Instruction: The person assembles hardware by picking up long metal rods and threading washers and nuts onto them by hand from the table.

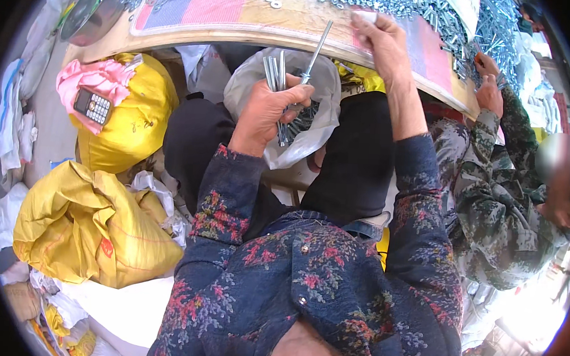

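- The left hand (pixel 272 109) is curled tight around some rods (pixel 282 71), up over the white bag (pixel 329 109). Its thumb lies across them.
- The right hand (pixel 383 44) reaches over the cloth (pixel 293 22), its fingers bent in. A bit of white is at the tips; I cannot tell if it is held or worn.
- One long rod (pixel 317 53) leans out past the left thumb. At least three more stand in the fist.
- Two big yellow bags (pixel 133 128) and one phone (pixel 93 105) are on the left.
- The table (pixel 241 38) edge runs between the hands. The bag's mouth opens below the rods.
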`<move>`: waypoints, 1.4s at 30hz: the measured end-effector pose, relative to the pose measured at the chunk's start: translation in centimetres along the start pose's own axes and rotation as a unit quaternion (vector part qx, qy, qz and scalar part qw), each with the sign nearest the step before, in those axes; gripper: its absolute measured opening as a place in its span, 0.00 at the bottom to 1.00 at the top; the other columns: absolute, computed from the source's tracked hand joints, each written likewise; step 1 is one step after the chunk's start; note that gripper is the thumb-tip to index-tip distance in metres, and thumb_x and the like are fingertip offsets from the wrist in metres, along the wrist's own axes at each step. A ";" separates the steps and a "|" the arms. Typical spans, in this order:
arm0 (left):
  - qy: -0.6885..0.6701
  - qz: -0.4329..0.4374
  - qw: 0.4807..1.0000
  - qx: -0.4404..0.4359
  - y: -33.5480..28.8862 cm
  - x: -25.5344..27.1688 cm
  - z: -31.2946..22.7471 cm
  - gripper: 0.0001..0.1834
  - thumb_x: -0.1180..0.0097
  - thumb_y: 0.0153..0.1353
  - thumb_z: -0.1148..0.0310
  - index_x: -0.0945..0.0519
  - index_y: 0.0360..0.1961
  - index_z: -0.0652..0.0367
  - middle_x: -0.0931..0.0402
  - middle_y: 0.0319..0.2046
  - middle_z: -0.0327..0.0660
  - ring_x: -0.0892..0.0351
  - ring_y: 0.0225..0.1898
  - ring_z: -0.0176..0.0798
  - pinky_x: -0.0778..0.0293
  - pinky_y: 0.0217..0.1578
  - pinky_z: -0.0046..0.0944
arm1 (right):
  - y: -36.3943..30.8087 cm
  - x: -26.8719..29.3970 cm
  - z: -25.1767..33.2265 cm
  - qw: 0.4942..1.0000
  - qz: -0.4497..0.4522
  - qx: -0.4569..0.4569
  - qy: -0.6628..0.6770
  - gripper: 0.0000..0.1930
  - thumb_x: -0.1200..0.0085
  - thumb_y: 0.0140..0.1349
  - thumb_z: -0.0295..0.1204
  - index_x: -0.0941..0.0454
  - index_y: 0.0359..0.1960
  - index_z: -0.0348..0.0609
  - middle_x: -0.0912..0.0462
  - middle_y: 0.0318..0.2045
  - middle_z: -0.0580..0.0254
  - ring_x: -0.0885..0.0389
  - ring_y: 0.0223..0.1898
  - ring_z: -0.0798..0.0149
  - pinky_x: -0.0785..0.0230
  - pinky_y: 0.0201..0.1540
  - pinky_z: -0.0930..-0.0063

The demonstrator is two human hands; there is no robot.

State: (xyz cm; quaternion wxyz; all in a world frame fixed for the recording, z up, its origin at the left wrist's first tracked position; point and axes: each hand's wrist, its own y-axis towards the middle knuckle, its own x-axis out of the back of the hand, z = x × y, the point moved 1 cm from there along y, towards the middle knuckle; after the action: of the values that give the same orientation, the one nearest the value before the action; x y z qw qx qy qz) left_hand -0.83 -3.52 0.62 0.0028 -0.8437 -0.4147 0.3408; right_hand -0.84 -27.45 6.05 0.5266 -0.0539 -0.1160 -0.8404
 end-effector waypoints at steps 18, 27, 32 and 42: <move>-0.048 0.021 0.999 0.007 -1.8 2.6 -1.6 0.08 0.35 0.52 0.70 0.20 0.30 0.61 0.24 0.22 0.37 0.38 0.15 0.23 0.45 0.15 0.23 | 3.5 -4.1 6.0 0.943 0.332 -0.001 -0.032 0.08 0.39 0.58 0.27 0.18 0.33 0.34 0.24 0.22 0.72 0.31 0.24 0.81 0.42 0.26 0.87; -0.131 0.048 0.989 -0.043 -1.0 3.8 -2.6 0.07 0.36 0.54 0.71 0.21 0.30 0.63 0.24 0.23 0.39 0.38 0.15 0.23 0.45 0.15 0.23 | 0.1 -9.7 6.7 0.914 0.294 0.078 -0.268 0.16 0.39 0.59 0.39 0.18 0.31 0.35 0.25 0.20 0.66 0.28 0.24 0.76 0.40 0.26 0.79; -0.139 -0.036 0.985 -0.098 -0.5 3.2 -2.7 0.06 0.37 0.55 0.76 0.21 0.32 0.65 0.23 0.23 0.40 0.35 0.15 0.25 0.44 0.15 0.24 | -2.6 -9.2 2.4 0.888 -0.111 0.231 -0.381 0.16 0.52 0.65 0.40 0.19 0.33 0.38 0.18 0.33 0.46 0.18 0.34 0.49 0.28 0.37 0.57; -0.048 -0.201 0.975 -0.076 -0.9 3.3 -3.1 0.08 0.38 0.57 0.75 0.20 0.37 0.66 0.22 0.26 0.42 0.32 0.18 0.28 0.38 0.18 0.26 | -12.0 -17.4 10.0 0.855 -0.001 0.455 -0.249 0.13 0.47 0.47 0.20 0.21 0.37 0.32 0.20 0.44 0.51 0.23 0.42 0.46 0.30 0.45 0.58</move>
State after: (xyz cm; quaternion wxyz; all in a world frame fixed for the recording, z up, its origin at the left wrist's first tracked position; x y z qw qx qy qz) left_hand 1.77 0.26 1.39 -0.0130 -0.7234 -0.6002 0.3411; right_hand -4.29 -4.79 10.33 0.4452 -0.0152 -0.6125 -0.6530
